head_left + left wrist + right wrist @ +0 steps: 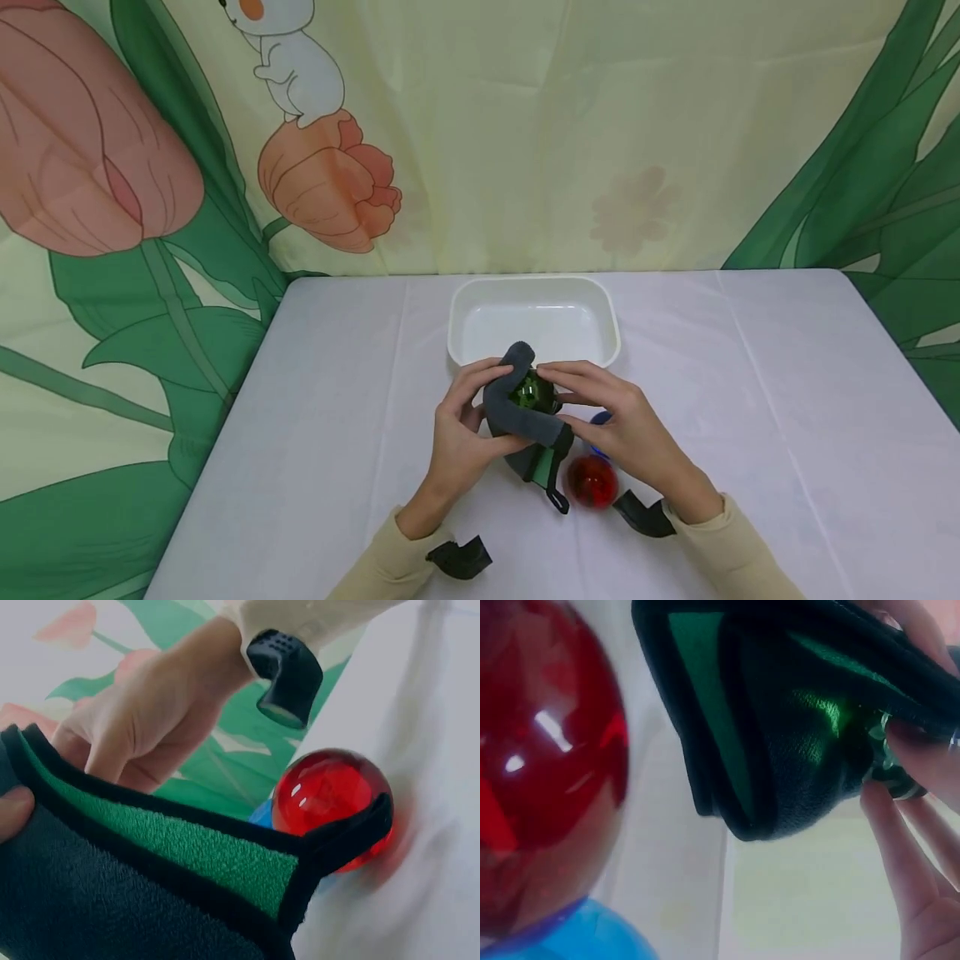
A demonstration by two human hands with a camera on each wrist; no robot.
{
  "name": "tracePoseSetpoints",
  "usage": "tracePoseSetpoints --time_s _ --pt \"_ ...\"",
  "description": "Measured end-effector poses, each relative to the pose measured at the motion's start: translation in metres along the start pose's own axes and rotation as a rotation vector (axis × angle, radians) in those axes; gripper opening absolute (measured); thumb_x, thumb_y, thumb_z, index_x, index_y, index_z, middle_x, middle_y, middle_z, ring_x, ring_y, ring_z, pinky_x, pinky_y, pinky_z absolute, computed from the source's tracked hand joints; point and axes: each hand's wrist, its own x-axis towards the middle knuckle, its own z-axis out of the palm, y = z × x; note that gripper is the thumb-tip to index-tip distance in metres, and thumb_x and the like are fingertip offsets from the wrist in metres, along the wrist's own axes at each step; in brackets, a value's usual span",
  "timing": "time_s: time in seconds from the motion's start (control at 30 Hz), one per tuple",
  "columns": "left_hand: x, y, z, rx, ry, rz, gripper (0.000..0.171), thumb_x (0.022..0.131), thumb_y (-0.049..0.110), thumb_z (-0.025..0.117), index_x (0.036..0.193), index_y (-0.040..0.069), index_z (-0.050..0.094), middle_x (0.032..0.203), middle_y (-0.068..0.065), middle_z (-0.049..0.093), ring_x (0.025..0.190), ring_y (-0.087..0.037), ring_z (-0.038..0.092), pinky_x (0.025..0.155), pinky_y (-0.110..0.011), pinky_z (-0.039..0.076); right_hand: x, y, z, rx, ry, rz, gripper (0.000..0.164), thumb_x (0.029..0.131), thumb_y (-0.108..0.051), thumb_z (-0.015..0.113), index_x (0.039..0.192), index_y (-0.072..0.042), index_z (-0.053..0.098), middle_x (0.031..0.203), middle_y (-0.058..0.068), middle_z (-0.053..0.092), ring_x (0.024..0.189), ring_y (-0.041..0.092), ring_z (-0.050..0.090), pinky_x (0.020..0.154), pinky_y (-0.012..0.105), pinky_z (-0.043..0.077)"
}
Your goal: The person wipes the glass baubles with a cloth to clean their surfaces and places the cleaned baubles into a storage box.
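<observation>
My left hand (461, 429) grips a folded dark grey cloth (525, 423) with black edging, a green inner side and a hanging loop; its thumb lies on the cloth in the left wrist view. Within the fold sits a shiny green transparent ball (534, 392), partly covered by the cloth. My right hand (633, 421) holds the ball from the right between thumb and fingers. Just below the cloth's loop end, a red transparent ball (592, 482) rests on the table. A blue ball (592, 937) lies beside the red one, mostly hidden under my right hand in the head view.
Beyond my hands stands a white rectangular tray (459, 325) near the table's back edge. The table (322, 400) has a white cloth with creases. Behind it hangs a curtain (480, 167) printed with tulips and leaves. Black wrist cameras (459, 558) are worn at both sleeves.
</observation>
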Motion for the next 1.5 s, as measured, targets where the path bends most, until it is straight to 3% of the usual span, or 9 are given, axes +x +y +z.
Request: tracePoseSetpoints --time_s 0.37,0.53,0.67,0.8,0.9,1.07,1.2,1.33,1.5 --pt "0.0 0.001 0.001 0.072 0.007 -0.006 0.066 0.066 -0.01 0.086 0.127 0.004 0.064 0.138 -0.01 0.057 0.13 -0.025 0.053 0.111 -0.032 0.041 -0.003 0.006 0.0 -0.083 -0.006 -0.039 0.074 0.069 0.019 0.079 0.136 -0.006 0.059 0.133 0.011 0.06 0.109 0.023 0.067 0.092 0.018 0.052" --pt "-0.001 0.002 -0.002 0.099 -0.016 0.019 0.066 0.068 -0.009 0.085 0.129 0.005 0.063 0.139 -0.01 0.057 0.129 -0.024 0.054 0.104 -0.029 0.048 -0.005 0.007 0.0 -0.103 -0.038 -0.051 0.05 0.088 -0.016 0.072 0.136 -0.009 0.06 0.138 0.01 0.057 0.12 0.022 0.061 0.099 0.018 0.047" --pt "-0.003 0.001 -0.006 0.076 -0.039 0.03 0.067 0.068 -0.012 0.084 0.13 0.002 0.061 0.14 -0.013 0.057 0.13 -0.025 0.054 0.098 -0.029 0.053 -0.005 0.005 0.0 -0.093 -0.042 -0.052 0.05 0.092 -0.033 0.063 0.136 -0.008 0.06 0.137 0.01 0.059 0.12 0.022 0.062 0.099 0.018 0.047" --pt "-0.004 0.001 -0.008 0.059 -0.061 0.042 0.069 0.067 -0.015 0.083 0.13 0.0 0.06 0.141 -0.016 0.056 0.132 -0.027 0.053 0.098 -0.031 0.053 -0.004 0.001 -0.002 -0.006 -0.032 -0.005 0.057 0.083 -0.007 0.078 0.136 -0.005 0.059 0.134 0.012 0.061 0.114 0.018 0.066 0.091 0.024 0.054" --pt "-0.003 0.001 -0.007 0.064 -0.072 0.065 0.069 0.067 -0.014 0.083 0.13 0.0 0.061 0.14 -0.016 0.056 0.134 -0.028 0.051 0.099 -0.031 0.052 -0.004 0.0 -0.002 0.087 -0.025 0.043 0.065 0.076 0.01 0.078 0.136 0.0 0.057 0.132 0.017 0.063 0.112 0.014 0.067 0.085 0.028 0.057" --pt "-0.006 0.001 -0.005 0.091 -0.03 0.087 0.069 0.065 -0.014 0.083 0.128 -0.001 0.061 0.138 -0.019 0.057 0.128 -0.025 0.056 0.097 -0.029 0.053 -0.004 0.0 0.0 0.183 -0.022 0.112 0.063 0.081 0.009 0.074 0.14 -0.001 0.053 0.13 0.021 0.063 0.113 0.012 0.066 0.084 0.03 0.058" --pt "-0.008 0.001 -0.003 0.102 0.017 0.091 0.07 0.063 -0.016 0.082 0.128 -0.001 0.06 0.138 -0.021 0.056 0.122 -0.023 0.06 0.095 -0.028 0.054 -0.002 0.0 0.0 0.176 -0.026 0.121 0.058 0.084 0.008 0.072 0.138 -0.003 0.055 0.132 0.016 0.063 0.115 0.012 0.064 0.086 0.034 0.058" --pt "-0.006 0.001 -0.003 0.096 0.016 0.088 0.07 0.063 -0.016 0.082 0.128 -0.001 0.059 0.139 -0.02 0.056 0.122 -0.025 0.06 0.095 -0.029 0.054 -0.001 -0.003 -0.003 0.124 -0.03 0.092 0.057 0.081 0.007 0.075 0.135 -0.005 0.059 0.132 0.01 0.061 0.115 0.013 0.064 0.089 0.035 0.057" --pt "-0.006 0.001 -0.003 0.096 0.016 0.097 0.07 0.063 -0.016 0.081 0.127 -0.002 0.058 0.138 -0.021 0.056 0.121 -0.024 0.061 0.092 -0.026 0.055 -0.001 -0.004 -0.006 0.034 -0.048 0.016 0.062 0.076 0.01 0.078 0.133 -0.007 0.062 0.137 0.009 0.059 0.124 0.014 0.059 0.097 0.023 0.051"
